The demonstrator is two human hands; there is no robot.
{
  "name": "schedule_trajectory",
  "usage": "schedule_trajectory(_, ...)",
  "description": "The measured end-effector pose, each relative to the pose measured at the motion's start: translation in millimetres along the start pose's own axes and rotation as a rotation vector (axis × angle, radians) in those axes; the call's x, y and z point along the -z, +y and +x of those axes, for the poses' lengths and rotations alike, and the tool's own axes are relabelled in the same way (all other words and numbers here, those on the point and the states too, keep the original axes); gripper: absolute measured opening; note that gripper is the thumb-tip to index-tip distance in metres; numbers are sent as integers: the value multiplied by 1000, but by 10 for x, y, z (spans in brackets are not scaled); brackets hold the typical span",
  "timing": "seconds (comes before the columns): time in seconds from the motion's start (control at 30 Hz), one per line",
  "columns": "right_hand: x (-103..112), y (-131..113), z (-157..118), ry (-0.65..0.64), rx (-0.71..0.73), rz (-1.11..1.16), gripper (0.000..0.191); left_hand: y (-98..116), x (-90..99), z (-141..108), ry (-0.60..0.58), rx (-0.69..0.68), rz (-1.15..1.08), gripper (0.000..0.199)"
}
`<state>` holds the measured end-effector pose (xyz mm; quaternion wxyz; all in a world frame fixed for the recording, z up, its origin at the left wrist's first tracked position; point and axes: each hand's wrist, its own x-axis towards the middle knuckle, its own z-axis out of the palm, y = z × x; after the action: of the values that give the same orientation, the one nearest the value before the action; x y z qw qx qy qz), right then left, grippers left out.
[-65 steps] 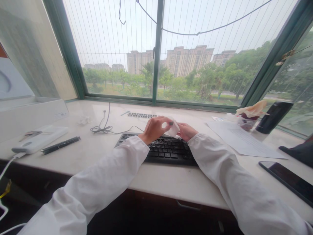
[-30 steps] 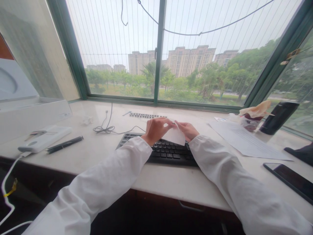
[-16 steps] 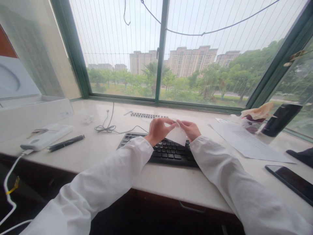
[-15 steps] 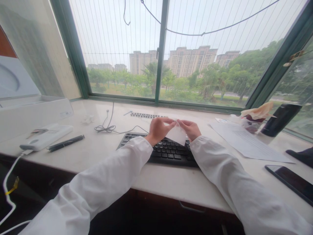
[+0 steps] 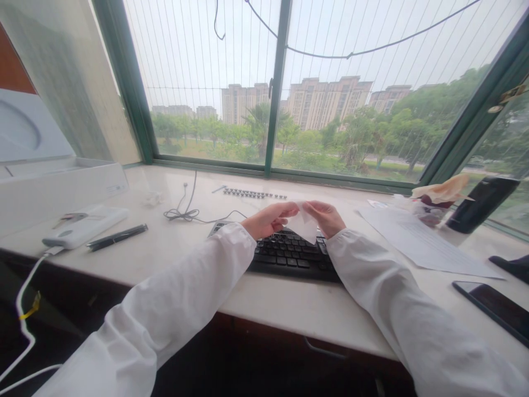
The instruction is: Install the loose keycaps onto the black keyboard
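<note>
A small white sheet, thin like a tissue (image 5: 305,225), hangs between my two hands above a black keyboard (image 5: 289,256). My left hand (image 5: 268,219) pinches its upper left edge, with the fingers curled. On the other side, my right hand (image 5: 326,218) grips the top right part between thumb and fingers. Both hands and the sheet cover part of the keyboard's upper rows. Behind them, loose keycaps (image 5: 252,194) lie in two rows on the white desk (image 5: 173,253).
At the left are a pen (image 5: 118,238), a white power bank (image 5: 86,227) with a cable, and an open white box (image 5: 61,187). A coiled cable (image 5: 181,214) lies behind. Printed paper (image 5: 425,242), a phone (image 5: 496,309) and a black bottle (image 5: 481,204) are at the right.
My left hand has turned and lowered, its fingers now more level and curled. The white sheet has shifted and looks more crumpled. The whole view has moved slightly.
</note>
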<state>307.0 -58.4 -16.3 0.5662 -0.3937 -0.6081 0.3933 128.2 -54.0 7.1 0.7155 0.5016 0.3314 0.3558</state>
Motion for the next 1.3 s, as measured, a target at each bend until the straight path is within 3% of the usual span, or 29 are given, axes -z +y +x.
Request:
schedule_trajectory(0.13, 15, 17, 4, 16, -16, -9, 41, -50, 23, 22, 22, -65, 144, 28)
schedule_trajectory(0.27, 38, 56, 26, 59, -53, -54, 42, -108, -13, 22, 166, -362, 379, 42)
schedule_trajectory(0.33, 51, 81, 45, 73, -93, -78, 46, -127, -41, 15, 203, -437, 416, 45)
schedule_trajectory(0.53, 49, 148, 71, 49, -235, -111, 55, -156, -55, 11, 250, -440, 479, 51)
schedule_trajectory(0.67, 72, 189, 99, 101, -229, -129, 56, -155, -49, 6, 224, -437, 486, 52)
schedule_trajectory(0.73, 145, 218, 141, 196, -198, -143, 53, -150, -51, 2, 215, -432, 496, 51)
schedule_trajectory(0.87, 426, 288, 258, 519, -160, -177, 45, -153, -43, 7, 173, -449, 519, 44)
schedule_trajectory(1.03, 679, 285, 308, 640, -307, -304, 40, -141, -15, 12, 144, -453, 544, 36)
schedule_trajectory(1.1, 646, 233, 277, 687, -306, -421, 42, -115, -11, 2, 157, -448, 539, 34)
schedule_trajectory(1.17, 554, 163, 227, 738, -202, -557, 49, -85, -10, -9, 166, -444, 528, 32)
schedule_trajectory(1.3, 364, 39, 126, 614, -43, -695, 53, -45, 3, -18, 187, -437, 525, 29)
